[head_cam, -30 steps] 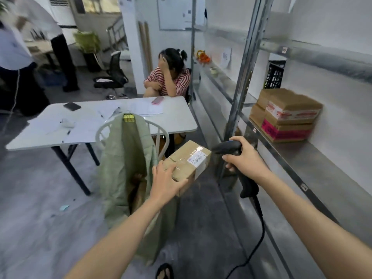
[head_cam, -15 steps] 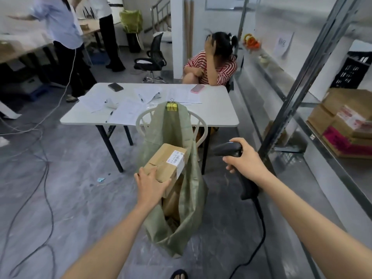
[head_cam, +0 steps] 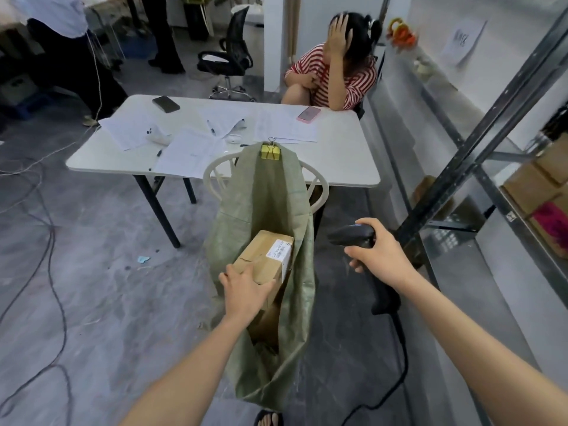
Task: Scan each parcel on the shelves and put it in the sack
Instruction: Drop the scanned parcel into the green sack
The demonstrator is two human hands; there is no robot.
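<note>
A green woven sack [head_cam: 270, 192] hangs open from a white chair [head_cam: 215, 170], clipped there with a yellow binder clip [head_cam: 270, 151]. My left hand [head_cam: 244, 292] grips a brown cardboard parcel [head_cam: 264, 256] with a white label, held in the sack's mouth. Another carton lies deeper in the sack. My right hand [head_cam: 378, 252] holds a black barcode scanner [head_cam: 353, 235] to the right of the sack; its cable trails down to the floor. More parcels [head_cam: 534, 192] sit on the metal shelf at the right edge.
A white table [head_cam: 344, 167] with papers and phones stands behind the chair, and a person in a striped shirt sits at its far side. The metal shelving post [head_cam: 479, 130] rises at the right. Cables [head_cam: 52, 272] run over the floor at left. People stand at the back left.
I have turned from the shelf to the sack. My left hand has carried the parcel down and left, from beside the scanner into the sack's mouth. The scanner hand stayed about level.
</note>
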